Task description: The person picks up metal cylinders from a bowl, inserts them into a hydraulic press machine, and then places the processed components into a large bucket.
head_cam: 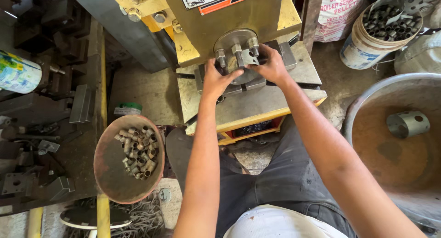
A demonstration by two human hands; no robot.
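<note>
both your hands are up at the die point(239, 65) under the yellow press point(229, 17), and whatever you're working sits between them, mostly hidden by your fingers. your left hand point(216, 79) is curled narrow at the left edge of the die, fingertips pinched in toward the centre; i cannot tell whether it grips a piece or only steadies it. your right hand point(272, 65) is closed over the right side the same way, thumb toward the bolts point(236, 49). judging by the short metal sleeves point(138, 150) heaped in the rusty bowl point(108, 173) by your left knee, the piece is likely one of those: light, rigid, hard-edged, and probably a bit slick with oil or grit. a thing like that is best taken across its outer wall with thumb and forefinger, not by the cut ends, which may carry burrs. it won't bend or break, but it rolls easily. a larger curved piece point(408, 123) lies in the big tub point(367, 104) on your right, and a bucket point(367, 47) of dark sleeves stands beyond.
</note>
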